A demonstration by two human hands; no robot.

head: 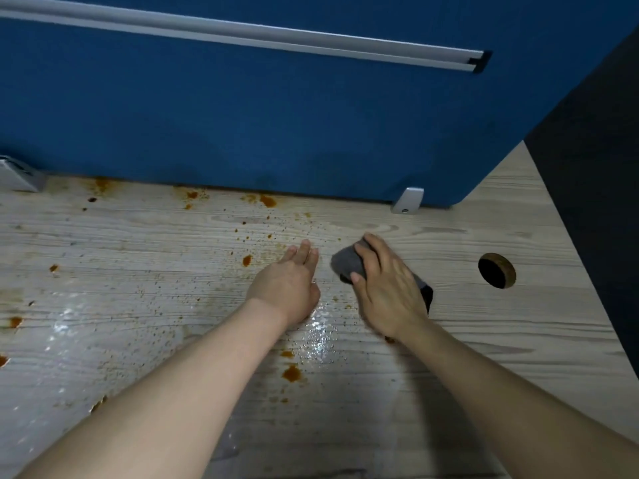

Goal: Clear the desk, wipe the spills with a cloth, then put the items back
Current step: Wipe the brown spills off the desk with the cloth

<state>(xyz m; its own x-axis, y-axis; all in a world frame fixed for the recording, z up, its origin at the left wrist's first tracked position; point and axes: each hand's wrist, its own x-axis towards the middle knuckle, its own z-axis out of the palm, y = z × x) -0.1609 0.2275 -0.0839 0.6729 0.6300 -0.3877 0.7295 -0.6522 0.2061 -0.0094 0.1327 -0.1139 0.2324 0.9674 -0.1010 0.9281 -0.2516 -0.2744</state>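
A pale wood-grain desk (pixel 138 243) fills the view, spattered with orange-brown spill spots (pixel 292 373) and fine specks, with wet shiny patches (pixel 320 335) near the middle. My right hand (pixel 387 288) grips a bunched grey cloth (pixel 345 262) and presses it onto the desk right of centre. My left hand (pixel 288 283) rests flat beside it, fingers straight and pointing away, its edge on the wet wood. More stains sit along the back edge (pixel 268 201).
A blue partition panel (pixel 276 115) stands along the back of the desk, held by metal brackets (pixel 408 200) and carrying a grey rail (pixel 242 32). A round cable hole (pixel 497 270) is cut in the desk at right. A dark panel (pixel 594 167) borders the right side.
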